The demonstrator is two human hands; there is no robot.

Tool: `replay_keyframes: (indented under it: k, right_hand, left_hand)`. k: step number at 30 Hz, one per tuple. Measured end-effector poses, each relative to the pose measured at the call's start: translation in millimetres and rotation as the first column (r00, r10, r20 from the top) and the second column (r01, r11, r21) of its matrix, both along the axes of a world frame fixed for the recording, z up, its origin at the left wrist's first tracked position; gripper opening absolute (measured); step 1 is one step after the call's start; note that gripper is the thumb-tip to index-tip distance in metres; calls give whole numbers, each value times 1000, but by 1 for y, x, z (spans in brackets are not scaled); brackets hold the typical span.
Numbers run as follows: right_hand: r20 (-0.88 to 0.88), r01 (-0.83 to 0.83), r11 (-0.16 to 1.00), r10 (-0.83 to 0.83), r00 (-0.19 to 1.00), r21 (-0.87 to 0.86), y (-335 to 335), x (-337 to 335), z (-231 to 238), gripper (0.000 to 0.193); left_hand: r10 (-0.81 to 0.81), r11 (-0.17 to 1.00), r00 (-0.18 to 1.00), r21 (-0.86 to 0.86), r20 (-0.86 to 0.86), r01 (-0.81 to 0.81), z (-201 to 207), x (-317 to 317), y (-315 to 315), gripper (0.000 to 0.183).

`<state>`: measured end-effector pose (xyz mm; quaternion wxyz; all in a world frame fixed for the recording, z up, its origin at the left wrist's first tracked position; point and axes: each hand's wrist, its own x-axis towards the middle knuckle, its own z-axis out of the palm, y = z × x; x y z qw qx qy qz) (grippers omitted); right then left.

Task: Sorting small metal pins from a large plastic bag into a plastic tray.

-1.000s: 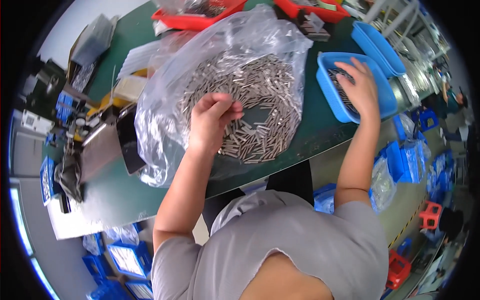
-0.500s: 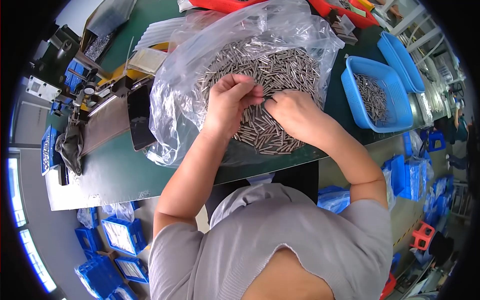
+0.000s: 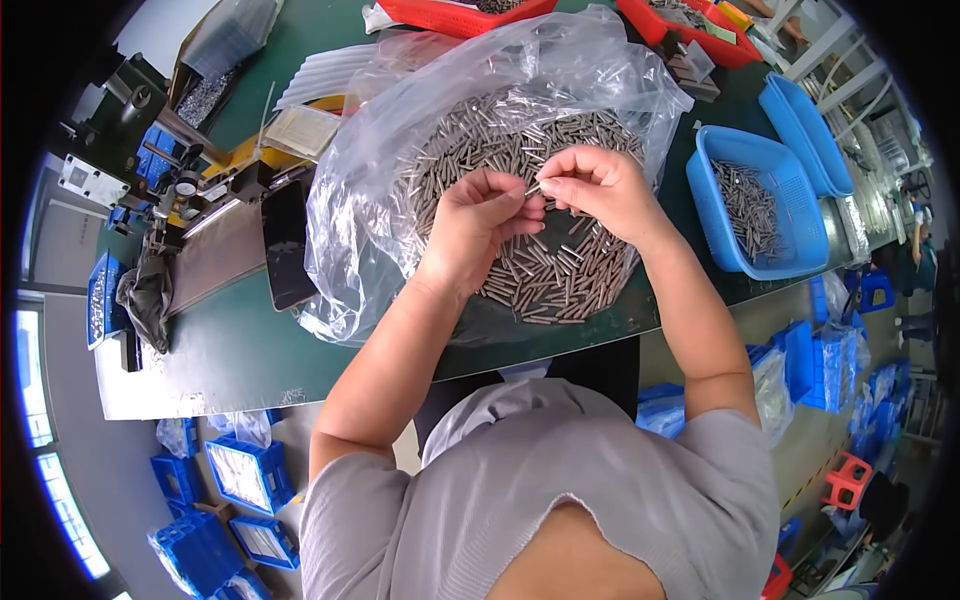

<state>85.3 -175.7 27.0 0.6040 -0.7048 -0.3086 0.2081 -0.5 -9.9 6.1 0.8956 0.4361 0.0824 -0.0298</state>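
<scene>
Both hands are in close over the plastic bag (image 3: 345,215), thumbs and fingertips almost meeting! The left hand (image 3: 466,228) is curled, thumb pressed to forefinger; the right hand (image 3: 606,195) is pinched down from the other side, and there, bridging the two pinches, is a small metal pin (image 3: 533,189), above the bag's middle. Whether the left hand's curled fingers hide more, I can't tell.

Below them, a ring of metal pins (image 3: 560,280) spreads over the bag, a dark green hollow at its centre beneath the right hand. The pins bank thickest on the bag's far side, and its crumpled far rim stands up.

Toward the person, the bag stops just short of the front edge of the surface (image 3: 240,380), with both forearms reaching in across that edge. A narrow green strip of surface separates the bag from the blue basket (image 3: 714,205) to its right, which holds more pins and sits near the front edge. Tighter on the bag's left: a dark flat panel (image 3: 286,245) lies right alongside. Beyond the bag, a red tray (image 3: 465,22) crowds its far rim.
</scene>
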Motion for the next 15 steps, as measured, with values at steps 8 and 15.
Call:
replay_keyframes:
  k: [8,15]
  right_hand:
    - [126,22,1000,-21,992,-6,-2,0,0,8]
    - [270,47,996,-25,963,-75,1,-8,3,5]
  left_hand:
    - [-30,999,999,32,36,29,-1,1,0,9]
    - [-36,997,998,63,52,33,0,-1,-1,9]
